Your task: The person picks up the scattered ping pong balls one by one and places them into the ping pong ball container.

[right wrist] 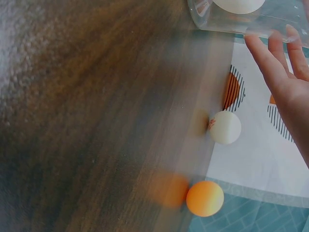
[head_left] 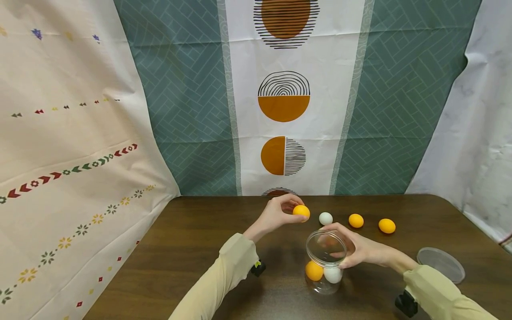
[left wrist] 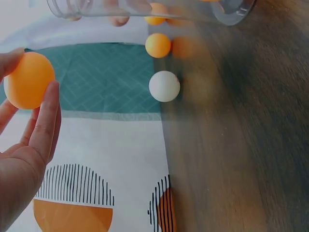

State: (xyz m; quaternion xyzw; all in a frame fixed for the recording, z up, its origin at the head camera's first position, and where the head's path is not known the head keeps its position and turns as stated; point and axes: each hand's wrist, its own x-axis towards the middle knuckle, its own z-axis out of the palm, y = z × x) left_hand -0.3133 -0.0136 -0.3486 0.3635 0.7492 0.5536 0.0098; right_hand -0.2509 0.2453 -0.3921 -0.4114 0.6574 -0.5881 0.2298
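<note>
Between the thumb and fingertips of my left hand (head_left: 278,213) is an orange ping-pong ball (head_left: 302,213), raised above the table to the left of a clear plastic jar (head_left: 325,290). The left wrist view shows the same pinch round this ball (left wrist: 30,80). My right hand (head_left: 356,246) grips the jar near its open mouth, with thumb and fingers on opposite sides. Low in the upright jar lie an orange ball (head_left: 314,270) and a white ball (head_left: 333,275). In the right wrist view, fingertips (right wrist: 253,41) touch the jar's wall.
Behind the jar a loose white ball (head_left: 326,218) rests on the brown wooden table (head_left: 160,266). Two orange balls, one nearer (head_left: 356,221) and one farther right (head_left: 386,226), lie beside it. A translucent round lid (head_left: 441,266) is at the right. Patterned cloth (head_left: 188,111) hangs along the back edge.
</note>
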